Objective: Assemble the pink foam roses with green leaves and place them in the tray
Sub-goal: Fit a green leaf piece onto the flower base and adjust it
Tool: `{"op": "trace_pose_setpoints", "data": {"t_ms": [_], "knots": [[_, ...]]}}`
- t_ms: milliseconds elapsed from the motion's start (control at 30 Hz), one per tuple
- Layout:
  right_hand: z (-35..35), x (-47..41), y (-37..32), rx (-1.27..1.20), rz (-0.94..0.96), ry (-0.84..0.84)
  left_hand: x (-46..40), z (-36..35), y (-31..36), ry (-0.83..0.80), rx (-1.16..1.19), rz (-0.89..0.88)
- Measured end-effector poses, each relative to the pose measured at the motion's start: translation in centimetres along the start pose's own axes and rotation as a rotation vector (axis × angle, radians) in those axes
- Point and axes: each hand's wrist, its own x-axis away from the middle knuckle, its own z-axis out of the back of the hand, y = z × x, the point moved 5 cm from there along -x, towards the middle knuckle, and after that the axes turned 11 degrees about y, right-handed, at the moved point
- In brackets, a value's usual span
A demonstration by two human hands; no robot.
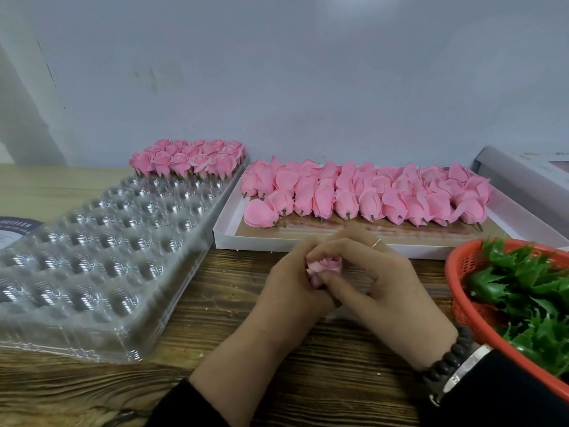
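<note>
- While both hands, left hand (pixel 286 285) and right hand (pixel 378 282), keep a narrow grip pinching one pink rose (pixel 326 266) over the counter's near middle:
- leaves in the basket (pixel 462 303) lie rightward, nearer the right hand.
- tray (pixel 101 241) sits left, finished roses (pixel 187 160) filling its far end.

The tray (pixel 92 241) is clear glossy plastic, the roses (pixel 363 192) matt pink foam, the table (pixel 215 334) rough-grained wood, the basket (pixel 462 303) orange plastic mesh, the leaves (pixel 523 288) shiny green plastic
</note>
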Motion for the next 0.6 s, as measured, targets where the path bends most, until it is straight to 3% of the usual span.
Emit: {"op": "trace_pose_setpoints", "data": {"t_ms": [467,600], "knots": [[0.5,0.1,1.0,0.013,-0.079,0.057,0.2,-0.1,-0.5,-0.042,-0.194,-0.029],[0.5,0.1,1.2,0.014,-0.091,0.082,-0.2,0.1,-0.1,0.024,-0.250,-0.068]]}}
